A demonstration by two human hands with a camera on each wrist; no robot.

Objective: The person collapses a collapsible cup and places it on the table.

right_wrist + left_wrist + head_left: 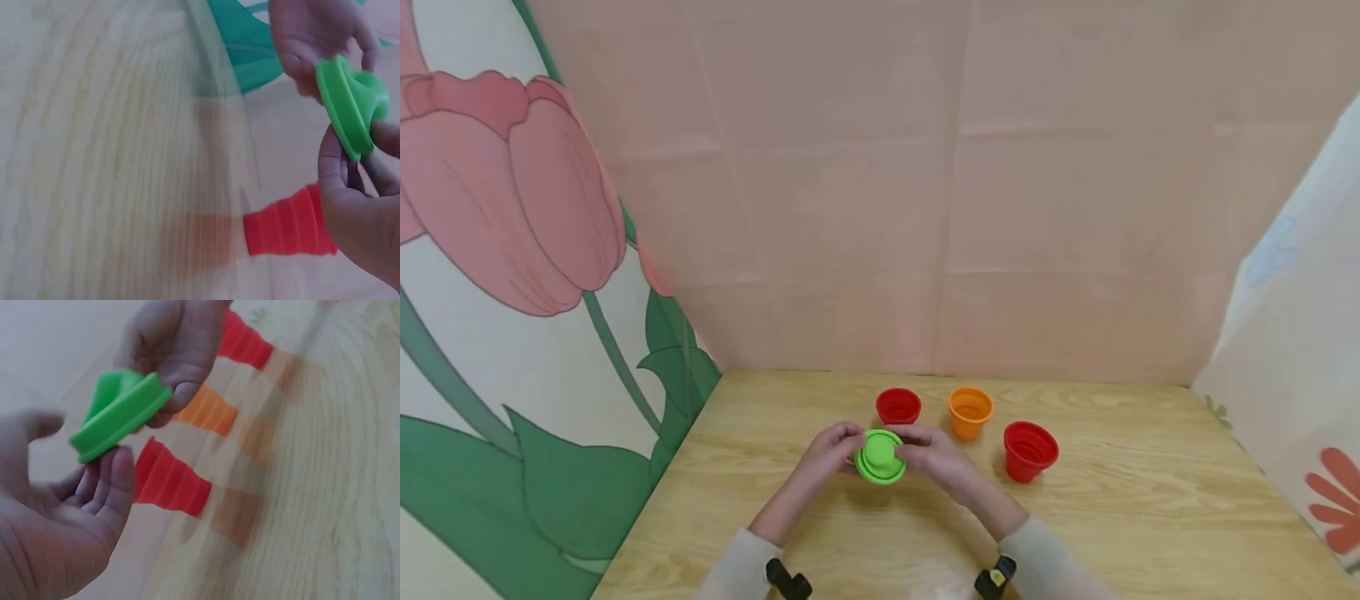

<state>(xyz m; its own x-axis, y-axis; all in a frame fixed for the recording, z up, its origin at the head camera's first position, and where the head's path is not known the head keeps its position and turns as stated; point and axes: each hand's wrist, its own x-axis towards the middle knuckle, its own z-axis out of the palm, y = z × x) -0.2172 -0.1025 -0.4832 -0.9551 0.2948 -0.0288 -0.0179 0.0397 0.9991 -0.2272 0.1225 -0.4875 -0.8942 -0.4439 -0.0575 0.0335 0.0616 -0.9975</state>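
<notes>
Both hands hold a green collapsible cup (880, 457) in the air above the table, its wall partly folded into the wide rim. My left hand (833, 447) has its fingertips on one side of the rim; in the left wrist view the thumb (45, 424) stands off from the cup. On the opposite side, my right hand (936, 454) pinches the cup, with the thumb (386, 136) against the folded part and fingers under the rim. Just beyond the hands stands a red cup (898, 406), partly overlapped by the right fingers in the head view.
An orange cup (970, 412) stands behind the right hand, and a second red cup (1030, 452) is to its right. All are ribbed and stand mouth up on the wooden table (1150, 492). A pink sheet (955, 208) hangs behind the table.
</notes>
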